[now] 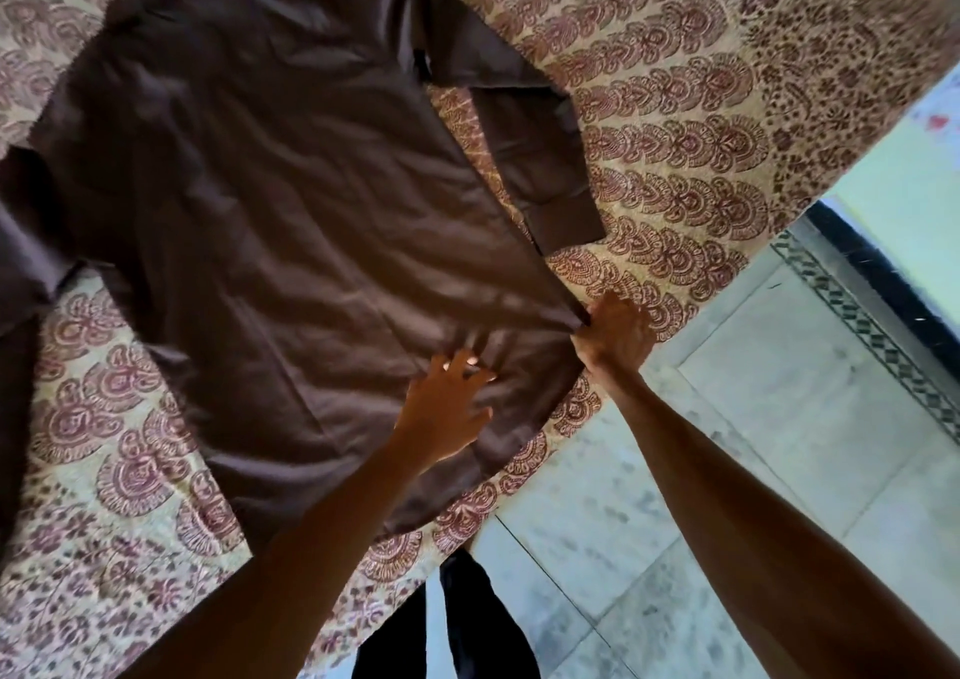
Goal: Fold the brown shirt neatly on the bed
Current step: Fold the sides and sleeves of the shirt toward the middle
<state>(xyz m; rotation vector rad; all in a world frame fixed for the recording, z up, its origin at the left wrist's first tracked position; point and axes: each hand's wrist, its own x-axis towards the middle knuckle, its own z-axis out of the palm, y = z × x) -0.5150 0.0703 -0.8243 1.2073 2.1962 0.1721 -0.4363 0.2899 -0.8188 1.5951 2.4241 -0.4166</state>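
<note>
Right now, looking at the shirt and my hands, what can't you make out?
Head view only.
brown shirt: one sleeve cut off by the left edge.
right hand: its grip on the hem corner is hidden under the hand itself.
left hand: motion-blurred; pressing or hovering, cannot tell.

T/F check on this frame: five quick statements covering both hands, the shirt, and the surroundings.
1. The shirt lies on the bed. True.
2. The right hand grips a bottom corner of the shirt. True.
3. The left hand hovers clear of the shirt. False: it rests on the cloth near the hem, fingers spread.
4. The shirt is already folded into a compact stack. False: its body lies spread out and wrinkled.
5. A tiled floor shows beside the bed. True.
</note>
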